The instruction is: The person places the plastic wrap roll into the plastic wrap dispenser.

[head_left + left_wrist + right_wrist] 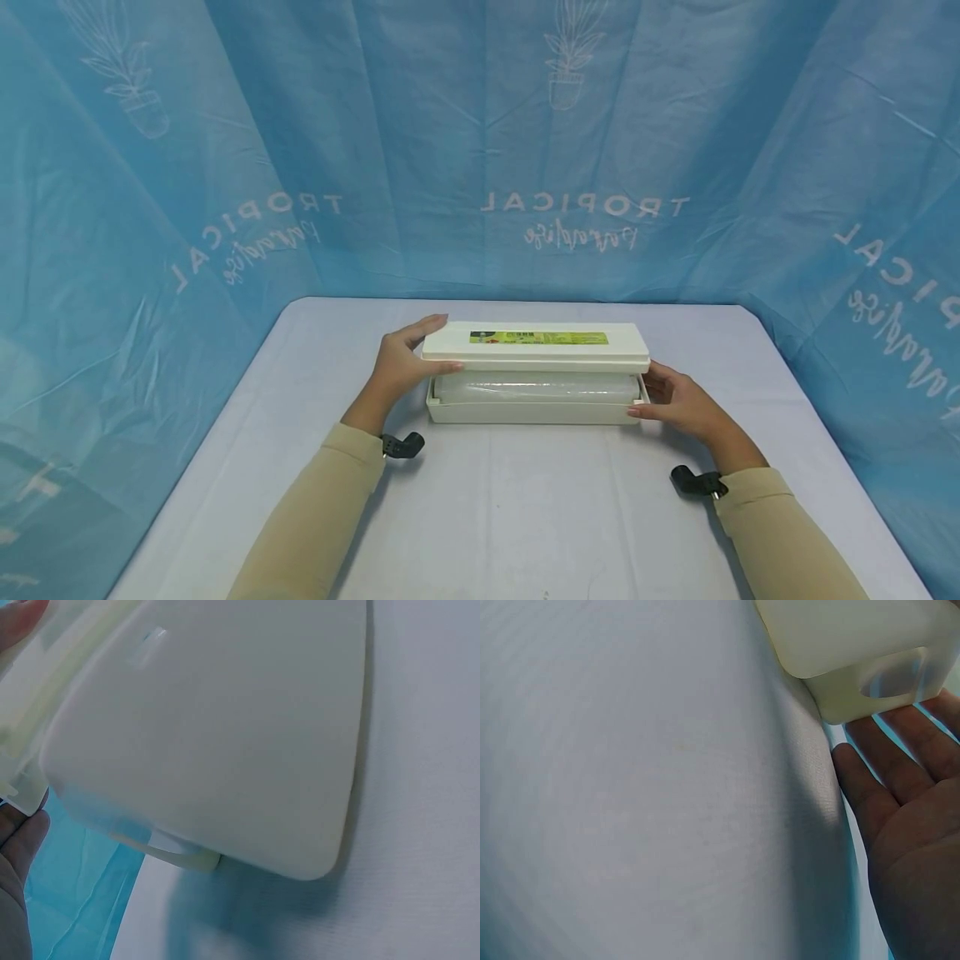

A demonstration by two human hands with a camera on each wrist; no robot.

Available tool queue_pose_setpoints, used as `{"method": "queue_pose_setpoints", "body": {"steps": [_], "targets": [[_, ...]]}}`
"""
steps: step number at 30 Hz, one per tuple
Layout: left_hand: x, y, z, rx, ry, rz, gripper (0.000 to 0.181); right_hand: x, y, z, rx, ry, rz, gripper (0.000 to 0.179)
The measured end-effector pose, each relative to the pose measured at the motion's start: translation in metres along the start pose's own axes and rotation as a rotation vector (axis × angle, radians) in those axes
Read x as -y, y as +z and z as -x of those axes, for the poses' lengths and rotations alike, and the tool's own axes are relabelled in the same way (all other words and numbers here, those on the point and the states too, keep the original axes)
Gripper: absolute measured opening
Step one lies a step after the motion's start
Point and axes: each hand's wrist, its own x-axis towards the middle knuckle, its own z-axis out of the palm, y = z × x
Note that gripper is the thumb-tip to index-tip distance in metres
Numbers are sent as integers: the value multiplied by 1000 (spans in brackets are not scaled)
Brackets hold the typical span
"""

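Note:
A white cling film dispenser (pixel 525 413) sits on the table, a roll of clear film (pixel 536 387) showing in its open front. Its white lid (pixel 540 357), with a green and yellow label (pixel 538 337) on top, stands raised above the base. My left hand (pixel 396 368) grips the lid's left end, thumb along the front and fingers toward the back. At the other end, my right hand (pixel 678 405) holds the base's right corner with the thumb in front and fingers behind. In the right wrist view, fingers (pixel 900 750) reach along the dispenser's end (pixel 870 637).
A white cloth covers the table (pixel 510 500). Blue curtains (pixel 480 150) with mirrored lettering hang behind and along both sides. Each wrist carries a black camera mount, one on the left (pixel 402 446) and one on the right (pixel 693 481).

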Motion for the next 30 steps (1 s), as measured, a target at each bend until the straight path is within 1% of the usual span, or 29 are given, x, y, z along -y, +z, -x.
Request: {"method": "queue_pose_setpoints", "body": {"steps": [6, 9, 13, 16, 20, 22, 27, 30], "targets": [[-1, 0, 4, -7, 24, 3, 99, 0, 1, -1, 2, -11, -10, 99], [-1, 0, 6, -10, 24, 1, 99, 2, 1, -1, -3, -19, -10, 98], [0, 0, 8, -11, 25, -6, 99, 6, 0, -1, -43, -19, 38, 101], [0, 1, 10, -13, 33, -5, 98, 10, -2, -1, -100, -27, 82, 103], [-1, 2, 13, -9, 40, 12, 97, 17, -6, -1, -170, -53, 105, 103], [-1, 3, 14, -8, 45, 18, 97, 20, -9, -1, -189, -77, 103, 102], [1, 7, 17, -16, 65, 24, 97, 27, -12, -3, -192, -149, 92, 102], [1, 9, 20, -19, 75, 22, 97, 31, -11, -3, -186, -163, 117, 102]]}}
